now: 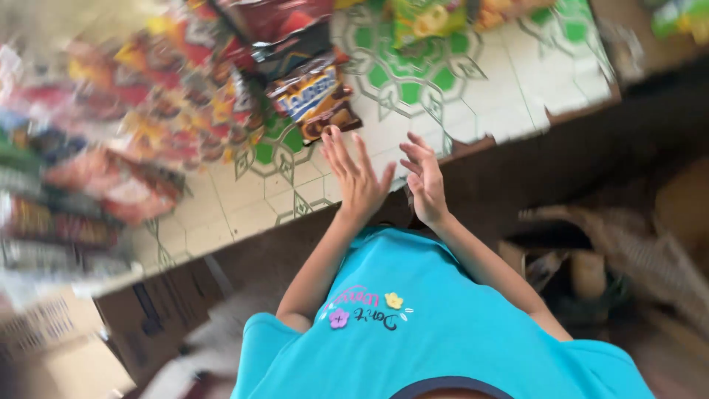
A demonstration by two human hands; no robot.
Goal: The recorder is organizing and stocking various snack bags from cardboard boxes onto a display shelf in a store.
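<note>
My left hand (356, 177) and my right hand (425, 181) are raised side by side in front of my turquoise shirt (436, 325). Both have their fingers spread and hold nothing. Just beyond my left fingertips lies a brown and blue snack packet (314, 100) on a white tiled surface with a green pattern (487, 89). My hands do not touch the packet. The picture is blurred by motion.
A heap of colourful snack packets (133, 125) covers the left of the tiles, and a green packet (425, 18) lies at the top. A dark brown edge (517, 159) borders the tiles. A cardboard box (52, 332) sits at the lower left; brown woven material (628, 244) at the right.
</note>
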